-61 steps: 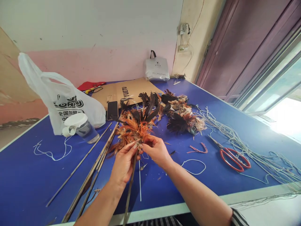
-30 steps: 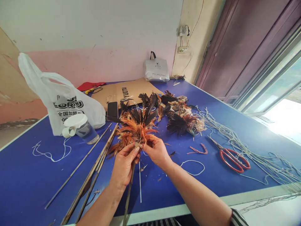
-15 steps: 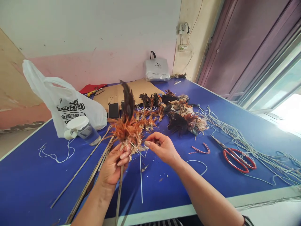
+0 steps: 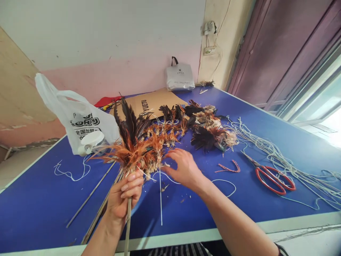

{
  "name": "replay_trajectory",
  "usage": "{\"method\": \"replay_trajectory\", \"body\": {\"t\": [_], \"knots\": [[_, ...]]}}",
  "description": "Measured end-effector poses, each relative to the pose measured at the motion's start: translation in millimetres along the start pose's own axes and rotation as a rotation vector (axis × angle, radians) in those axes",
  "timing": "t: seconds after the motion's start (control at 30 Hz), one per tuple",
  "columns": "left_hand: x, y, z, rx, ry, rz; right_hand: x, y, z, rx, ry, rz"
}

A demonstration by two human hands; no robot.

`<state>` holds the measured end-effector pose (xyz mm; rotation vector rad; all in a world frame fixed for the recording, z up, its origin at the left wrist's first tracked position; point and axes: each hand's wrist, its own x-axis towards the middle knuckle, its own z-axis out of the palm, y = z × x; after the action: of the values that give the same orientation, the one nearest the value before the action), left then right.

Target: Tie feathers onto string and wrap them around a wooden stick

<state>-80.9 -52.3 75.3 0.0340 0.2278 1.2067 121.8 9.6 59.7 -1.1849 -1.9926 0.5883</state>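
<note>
My left hand (image 4: 127, 190) is closed round a thin stick (image 4: 128, 224) just below a tuft of orange-brown and black feathers (image 4: 133, 149), like a feather duster. A white string (image 4: 146, 174) comes out at the top of my left fingers, by the feather bases. To the right, my right hand (image 4: 185, 167) hovers with thumb and fingers apart and nothing visible between them. Below its fingertips a loop of white string (image 4: 170, 179) lies on the table. More small feather bunches (image 4: 170, 133) lie beyond the hands.
Red-handled scissors (image 4: 274, 179) and a tangle of pale cords (image 4: 263, 147) lie at right, near a short red-white cord (image 4: 228, 167). A white plastic bag (image 4: 82, 117) and lidded cup (image 4: 93, 142) stand left. Cardboard (image 4: 157, 101) and a silver bag (image 4: 180, 76) are behind.
My left hand has shifted left with the stick and feathers, whose dark plumes now fan wider. The right hand's fingers, pinched together before, have spread. The phone is now hidden.
</note>
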Motion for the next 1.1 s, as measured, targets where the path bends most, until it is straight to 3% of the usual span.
{"method": "replay_trajectory", "body": {"t": [0.07,0.1,0.2,0.27,0.4,0.47,0.6,0.73,1.1], "knots": [[-2,-1,1.5,0.063,-0.010,0.002,3,5,-4,-0.062,0.066,0.053],[-2,-2,2.1,0.116,-0.006,0.003,3,5,-5,0.023,0.038,0.071],[1,-8,3.3,0.341,0.010,0.057,2,-5,3,0.541,-0.185,0.068],[5,-12,3.3,0.514,0.040,0.133,-1,-14,14,0.786,-0.212,0.074],[13,-22,2.3,0.799,0.155,0.312,-7,-27,28,0.623,0.181,0.088],[15,-28,1.5,0.877,0.183,0.392,-8,-30,27,0.519,0.250,0.057],[19,-41,-2.2,0.997,0.221,0.499,-6,-35,21,0.490,0.225,0.042],[23,-47,-6.7,1.117,0.222,0.514,-3,-34,20,0.505,0.193,0.098],[23,-46,-9.7,1.157,0.299,0.551,-2,-29,26,0.680,0.068,0.170]]}}
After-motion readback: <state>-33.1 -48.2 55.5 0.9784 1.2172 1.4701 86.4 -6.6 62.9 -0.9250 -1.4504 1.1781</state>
